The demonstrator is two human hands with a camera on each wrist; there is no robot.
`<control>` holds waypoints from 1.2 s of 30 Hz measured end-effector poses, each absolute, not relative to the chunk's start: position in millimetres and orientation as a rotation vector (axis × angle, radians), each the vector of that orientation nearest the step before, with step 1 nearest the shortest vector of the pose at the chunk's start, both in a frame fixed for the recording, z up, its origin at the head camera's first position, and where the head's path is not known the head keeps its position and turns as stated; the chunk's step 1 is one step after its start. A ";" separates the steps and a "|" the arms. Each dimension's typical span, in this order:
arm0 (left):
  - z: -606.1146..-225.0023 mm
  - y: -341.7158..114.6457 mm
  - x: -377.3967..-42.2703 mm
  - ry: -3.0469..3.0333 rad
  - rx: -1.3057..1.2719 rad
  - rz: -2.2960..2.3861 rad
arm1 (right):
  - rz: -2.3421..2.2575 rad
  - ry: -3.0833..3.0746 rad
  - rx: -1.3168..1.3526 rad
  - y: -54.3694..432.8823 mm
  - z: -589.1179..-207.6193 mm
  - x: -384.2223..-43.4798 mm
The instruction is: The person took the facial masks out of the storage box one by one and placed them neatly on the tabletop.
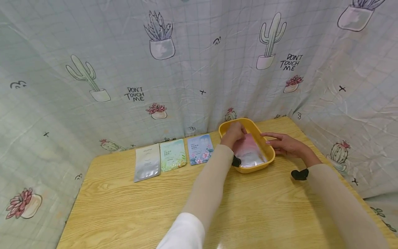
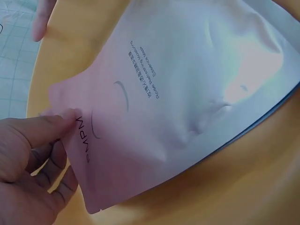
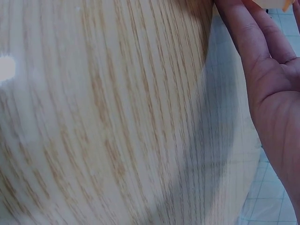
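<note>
Head: left fingers [image 1: 239,128] pinch sachet [image 1: 249,153]; straight right fingers [image 1: 274,135] apparently touch tray [image 1: 255,169].

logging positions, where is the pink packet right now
In the head view, the pink packet is inside the yellow bin, right of centre, one end pinched in the left hand's grip.

Three views: one high and wide, two close in at the wrists.
The head camera looks forward and down across the worktop [image 1: 124,207] to the curtain [image 1: 186,76]. The left wrist camera looks from very near past the left hand [image 2: 21,185] at the pink packet [image 2: 164,103] in the yellow tray [image 1: 254,169], all three shared with the head view. The right wrist camera faces the worktop's grain, the right hand [image 3: 272,89] along its right edge.
</note>
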State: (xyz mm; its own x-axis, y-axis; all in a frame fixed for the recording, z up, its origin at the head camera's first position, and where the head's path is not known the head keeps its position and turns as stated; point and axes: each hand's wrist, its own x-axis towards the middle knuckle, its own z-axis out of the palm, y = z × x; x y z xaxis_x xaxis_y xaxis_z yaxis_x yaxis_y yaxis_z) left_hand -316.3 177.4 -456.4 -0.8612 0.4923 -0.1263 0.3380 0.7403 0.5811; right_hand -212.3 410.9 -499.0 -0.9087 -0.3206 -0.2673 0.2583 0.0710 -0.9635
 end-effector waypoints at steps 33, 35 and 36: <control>-430.0 148.8 -314.7 2.582 1.152 0.816 | -1.849 1.974 -0.030 407.4 -494.3 -211.3; -426.3 148.7 -312.1 2.555 1.144 0.842 | -1.843 1.978 -0.029 407.2 -494.1 -211.1; -424.7 148.3 -310.8 2.537 1.138 0.856 | -1.838 1.981 -0.030 407.5 -494.1 -210.9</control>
